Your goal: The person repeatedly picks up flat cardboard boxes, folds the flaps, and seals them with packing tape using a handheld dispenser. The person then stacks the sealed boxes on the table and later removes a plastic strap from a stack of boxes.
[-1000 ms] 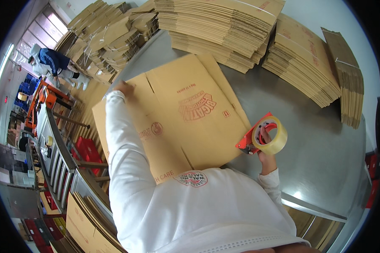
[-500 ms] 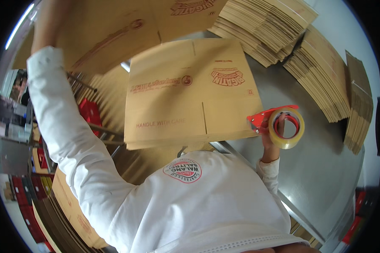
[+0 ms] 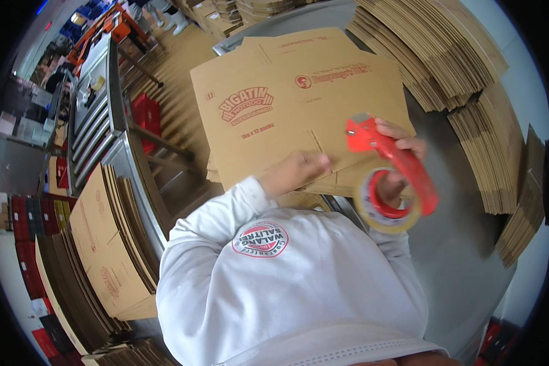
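Top carton [image 3: 268, 91] lies flat, printed side up, on the near-left part of the metal tabletop [image 3: 457, 256]; at least one more flat sheet shows under it, edges poking out. I've got the right hand [image 3: 402, 139] wrapped around a red tape dispenser [image 3: 402, 158], fingers closed over its frame, clear tape roll [image 3: 367, 210] mounted, near the carton's near-right corner. Touching the board or just above it, I can't tell. Left hand [image 3: 294, 171] is at the carton's near flap, fingers curled inward; whether they pinch the edge or just rest there, can't tell, too blurred.

Progress, my read: early on this carton. Done: it's laid out before me, dispenser in hand, roll fitted. Not done: no fold raised, no box shape, and I see no tape strip on the faces in view; underside hidden, so no call there. The roll looks well filled, so supply seems fine.

Plenty of flat stock around, none of it set up as far as I can see: a tall stack [image 3: 433, 52] on the far right, a second stack [image 3: 488, 155] beside it, a narrow bundle [image 3: 523, 207] nearest the right rim. Off to my left, more flat sheets [image 3: 107, 244] lean on edge near the roller conveyor [image 3: 91, 143]; no finished box that I can make out there either
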`<state>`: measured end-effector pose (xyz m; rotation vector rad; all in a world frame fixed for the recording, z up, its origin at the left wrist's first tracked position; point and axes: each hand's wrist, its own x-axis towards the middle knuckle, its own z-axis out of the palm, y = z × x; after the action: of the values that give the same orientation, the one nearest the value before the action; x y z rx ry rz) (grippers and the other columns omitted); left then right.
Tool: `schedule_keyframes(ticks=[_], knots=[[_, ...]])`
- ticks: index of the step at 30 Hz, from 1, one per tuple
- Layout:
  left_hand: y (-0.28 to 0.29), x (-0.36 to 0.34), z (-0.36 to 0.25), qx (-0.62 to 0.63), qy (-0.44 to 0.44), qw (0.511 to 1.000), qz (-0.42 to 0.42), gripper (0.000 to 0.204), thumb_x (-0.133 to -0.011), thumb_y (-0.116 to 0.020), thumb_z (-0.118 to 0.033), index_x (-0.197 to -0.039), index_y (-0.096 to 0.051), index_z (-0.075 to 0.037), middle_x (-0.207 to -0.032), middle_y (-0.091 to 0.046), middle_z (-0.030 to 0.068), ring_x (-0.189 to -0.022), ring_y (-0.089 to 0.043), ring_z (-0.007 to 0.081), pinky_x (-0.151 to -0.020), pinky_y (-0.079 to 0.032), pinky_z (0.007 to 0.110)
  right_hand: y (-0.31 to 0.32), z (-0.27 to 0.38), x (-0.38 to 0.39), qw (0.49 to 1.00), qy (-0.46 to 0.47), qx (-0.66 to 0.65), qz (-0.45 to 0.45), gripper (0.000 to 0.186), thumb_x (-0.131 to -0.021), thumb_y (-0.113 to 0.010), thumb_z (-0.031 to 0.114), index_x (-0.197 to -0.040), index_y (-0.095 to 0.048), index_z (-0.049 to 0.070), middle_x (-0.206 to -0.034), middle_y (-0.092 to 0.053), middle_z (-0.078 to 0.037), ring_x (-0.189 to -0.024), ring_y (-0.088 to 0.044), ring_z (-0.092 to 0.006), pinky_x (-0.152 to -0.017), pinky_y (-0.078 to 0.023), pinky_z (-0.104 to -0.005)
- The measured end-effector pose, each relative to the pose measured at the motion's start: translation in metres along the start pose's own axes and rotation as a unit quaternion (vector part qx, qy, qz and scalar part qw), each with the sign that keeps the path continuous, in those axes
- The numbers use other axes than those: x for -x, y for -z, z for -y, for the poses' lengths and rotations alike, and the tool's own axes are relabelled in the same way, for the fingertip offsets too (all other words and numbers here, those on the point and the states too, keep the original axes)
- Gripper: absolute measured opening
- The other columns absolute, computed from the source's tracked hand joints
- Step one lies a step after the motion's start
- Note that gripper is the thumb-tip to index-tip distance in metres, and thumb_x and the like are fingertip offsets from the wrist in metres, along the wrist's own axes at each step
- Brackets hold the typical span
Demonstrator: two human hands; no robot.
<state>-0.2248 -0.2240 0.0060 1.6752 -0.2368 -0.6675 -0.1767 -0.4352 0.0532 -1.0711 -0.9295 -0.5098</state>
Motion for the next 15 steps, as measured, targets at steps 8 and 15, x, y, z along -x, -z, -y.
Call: schedule_keyframes(ticks=[8, 15], knots=[[0.042, 0.036, -0.037, 0.316, -0.168, 0.93, -0.089, 0.086, -0.093, -0.012, -0.068, -0.133, -0.048, 0.0, -0.13, -0.057, 0.0096, -0.118, -0.054, 0.0197, -0.102, -0.04, 0.036, -0.067, -0.025, 0.02, 0.963, 0.038, 0.203, 0.173, 0.047, -0.071, -0.082, 0.017, -0.108, -0.054, 0.009, -0.123, -0.061, -0.015, -0.123, -0.05, -0.0404, -0.101, -0.044, -0.0493], [0.095, 0.004, -0.033, 0.477, -0.067, 0.853, -0.2, 0.039, -0.099, -0.043, -0.032, -0.117, -0.057, 0.001, -0.118, -0.062, 0.0123, -0.107, -0.061, 0.0223, -0.089, -0.051, 0.036, -0.1, -0.057, -0.01, 0.97, 0.046, 0.172, 0.168, 0.05, -0.066, -0.084, 0.014, -0.109, -0.059, 0.008, -0.124, -0.06, -0.014, -0.126, -0.047, -0.041, -0.105, -0.04, -0.0491]])
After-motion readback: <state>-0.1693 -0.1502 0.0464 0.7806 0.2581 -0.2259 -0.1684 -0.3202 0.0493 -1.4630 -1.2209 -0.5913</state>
